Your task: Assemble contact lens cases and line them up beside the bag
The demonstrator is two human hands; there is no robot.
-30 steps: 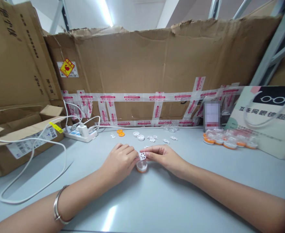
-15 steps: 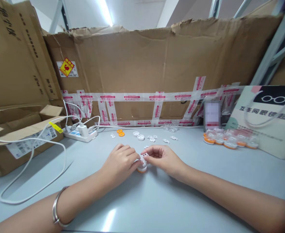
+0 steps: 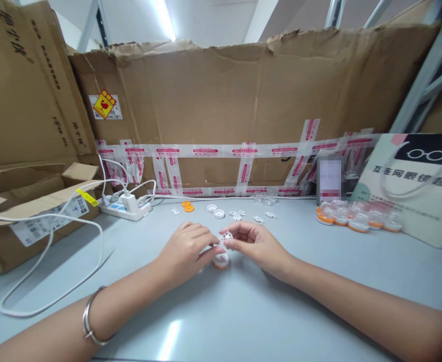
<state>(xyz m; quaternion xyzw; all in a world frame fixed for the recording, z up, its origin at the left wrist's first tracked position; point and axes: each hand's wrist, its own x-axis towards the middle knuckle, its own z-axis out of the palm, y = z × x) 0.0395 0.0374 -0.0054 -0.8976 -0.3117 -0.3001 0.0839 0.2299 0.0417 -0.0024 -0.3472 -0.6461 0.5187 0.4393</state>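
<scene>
Head view: both hands met at mid-worktop (image 3: pixel 273 311). The right hand (image 3: pixel 256 246) pinched a small white perforated plastic part (image 3: pixel 227 236) between thumb and forefinger; the left hand (image 3: pixel 189 249) gripped at its left side, fingertips partly hiding it. Whether one white piece or two sat between them could not be told. Just below, on the worktop, stood a round white plastic piece with an orange base (image 3: pixel 221 262).

Change: over the last second the perforated part had turned and risen slightly rightward, leaving more of the round piece uncovered. Reading: it was being worked in the fingers, apparently not seated below.

Beyond the hands lay orange plastic rings (image 3: pixel 189 208), shallow white plastic caps (image 3: pixel 218 214) and loose white plates (image 3: pixel 237 216); clear-topped orange-based pieces (image 3: pixel 357 225) clustered at far right.
</scene>
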